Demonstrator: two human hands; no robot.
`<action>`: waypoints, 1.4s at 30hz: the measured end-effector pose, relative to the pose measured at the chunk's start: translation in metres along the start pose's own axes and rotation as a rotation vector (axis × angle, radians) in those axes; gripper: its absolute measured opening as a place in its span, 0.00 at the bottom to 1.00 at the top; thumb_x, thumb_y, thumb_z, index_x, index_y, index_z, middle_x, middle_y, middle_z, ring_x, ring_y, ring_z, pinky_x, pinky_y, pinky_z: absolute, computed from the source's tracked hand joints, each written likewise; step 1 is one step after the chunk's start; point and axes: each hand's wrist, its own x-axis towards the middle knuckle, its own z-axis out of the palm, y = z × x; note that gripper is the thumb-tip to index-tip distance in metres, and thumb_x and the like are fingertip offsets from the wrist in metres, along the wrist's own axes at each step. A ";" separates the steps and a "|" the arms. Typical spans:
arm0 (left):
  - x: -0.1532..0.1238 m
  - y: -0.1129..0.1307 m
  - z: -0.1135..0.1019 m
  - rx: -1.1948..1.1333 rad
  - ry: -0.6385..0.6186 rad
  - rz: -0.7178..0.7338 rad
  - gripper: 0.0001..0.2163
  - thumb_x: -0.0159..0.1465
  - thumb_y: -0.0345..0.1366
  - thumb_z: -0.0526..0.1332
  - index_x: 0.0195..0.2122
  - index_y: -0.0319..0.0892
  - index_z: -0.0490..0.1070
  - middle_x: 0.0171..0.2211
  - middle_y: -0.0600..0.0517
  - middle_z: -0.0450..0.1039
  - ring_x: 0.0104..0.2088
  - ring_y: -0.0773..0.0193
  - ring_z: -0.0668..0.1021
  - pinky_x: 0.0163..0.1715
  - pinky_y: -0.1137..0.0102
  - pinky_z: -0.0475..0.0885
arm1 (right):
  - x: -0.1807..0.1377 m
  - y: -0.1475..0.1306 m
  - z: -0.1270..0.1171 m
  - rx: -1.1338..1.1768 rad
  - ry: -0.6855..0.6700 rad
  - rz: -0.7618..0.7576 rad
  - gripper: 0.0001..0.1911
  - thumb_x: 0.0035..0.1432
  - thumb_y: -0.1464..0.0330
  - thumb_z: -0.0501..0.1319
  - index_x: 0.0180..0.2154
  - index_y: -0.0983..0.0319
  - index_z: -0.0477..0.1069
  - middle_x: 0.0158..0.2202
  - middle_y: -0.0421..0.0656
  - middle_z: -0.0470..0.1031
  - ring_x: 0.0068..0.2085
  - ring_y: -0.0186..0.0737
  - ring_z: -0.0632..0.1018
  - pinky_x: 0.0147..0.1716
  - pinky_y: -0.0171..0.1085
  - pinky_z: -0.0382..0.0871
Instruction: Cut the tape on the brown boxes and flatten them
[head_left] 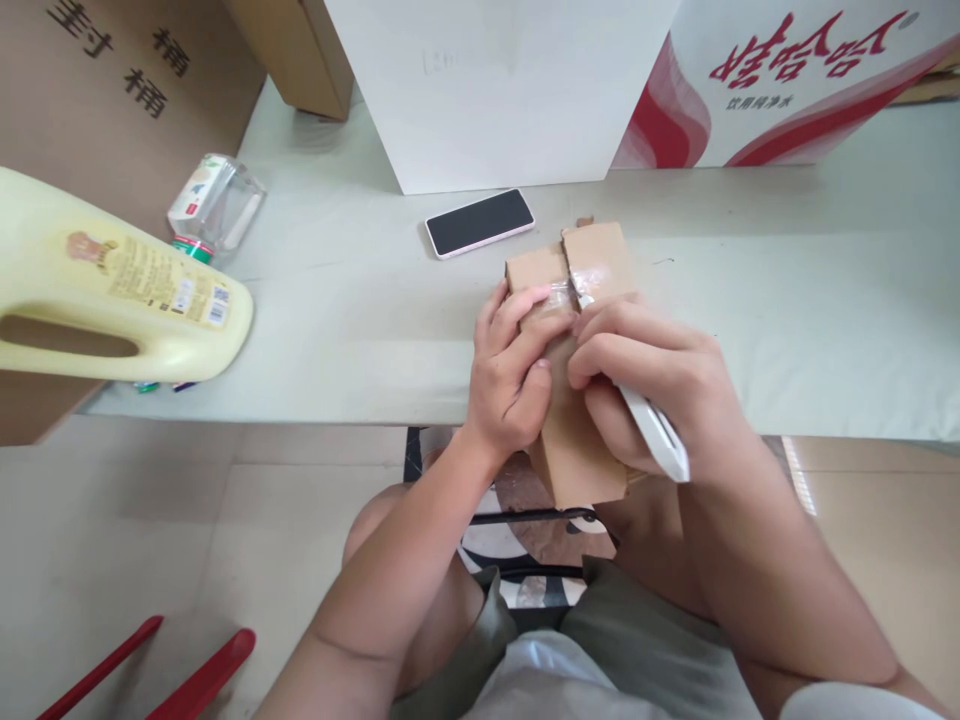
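Note:
A small brown cardboard box point(581, 440) rests at the front edge of the table, its near end jutting out past it. Clear tape point(592, 280) runs across its top, over the seam of a lifted or torn flap point(600, 250). My left hand point(514, 365) grips the box from the left, fingers pressed on its top. In my right hand point(660, 370) is a white utility knife point(654, 435), its front end at the taped seam. My curled fingers hide most of the knife's middle, and the blade itself is hard to make out.
Behind the box lies a phone point(480, 222). Large white cartons point(510, 90) line the back. At left are a yellow jug point(150, 290), a clear plastic bottle point(225, 205) on its side and a big brown carton point(112, 110). Red bars point(202, 675) show at lower left.

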 end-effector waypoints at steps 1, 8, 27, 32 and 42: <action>0.000 0.000 0.000 0.014 -0.001 0.001 0.24 0.74 0.50 0.40 0.54 0.51 0.74 0.61 0.50 0.72 0.65 0.56 0.71 0.75 0.56 0.58 | -0.001 -0.001 -0.001 0.029 0.015 0.003 0.12 0.62 0.77 0.56 0.29 0.57 0.63 0.28 0.39 0.67 0.34 0.37 0.74 0.34 0.40 0.71; 0.000 -0.001 0.001 -0.037 0.049 0.071 0.21 0.75 0.45 0.43 0.54 0.46 0.73 0.61 0.46 0.72 0.65 0.55 0.72 0.73 0.53 0.58 | -0.002 -0.001 -0.001 0.098 0.121 0.051 0.11 0.54 0.80 0.56 0.30 0.57 0.64 0.32 0.39 0.69 0.35 0.36 0.75 0.36 0.39 0.72; 0.000 -0.001 0.001 -0.076 0.054 0.077 0.20 0.74 0.42 0.46 0.54 0.44 0.75 0.61 0.44 0.73 0.63 0.52 0.73 0.72 0.52 0.59 | -0.004 0.000 -0.004 0.230 0.100 0.060 0.09 0.52 0.80 0.58 0.28 0.60 0.65 0.28 0.39 0.66 0.31 0.35 0.71 0.33 0.40 0.68; 0.000 -0.003 0.001 -0.080 0.059 0.097 0.19 0.74 0.41 0.46 0.55 0.45 0.74 0.61 0.44 0.72 0.63 0.54 0.73 0.72 0.54 0.60 | -0.001 -0.001 -0.003 0.170 0.133 0.092 0.10 0.54 0.80 0.58 0.30 0.59 0.66 0.30 0.40 0.69 0.33 0.36 0.74 0.35 0.39 0.70; 0.000 -0.002 0.000 -0.043 0.059 0.082 0.19 0.74 0.42 0.44 0.55 0.49 0.73 0.61 0.47 0.73 0.62 0.55 0.73 0.71 0.52 0.60 | -0.003 -0.002 -0.005 0.184 -0.065 0.027 0.10 0.56 0.81 0.56 0.30 0.60 0.64 0.28 0.38 0.65 0.32 0.32 0.65 0.33 0.35 0.64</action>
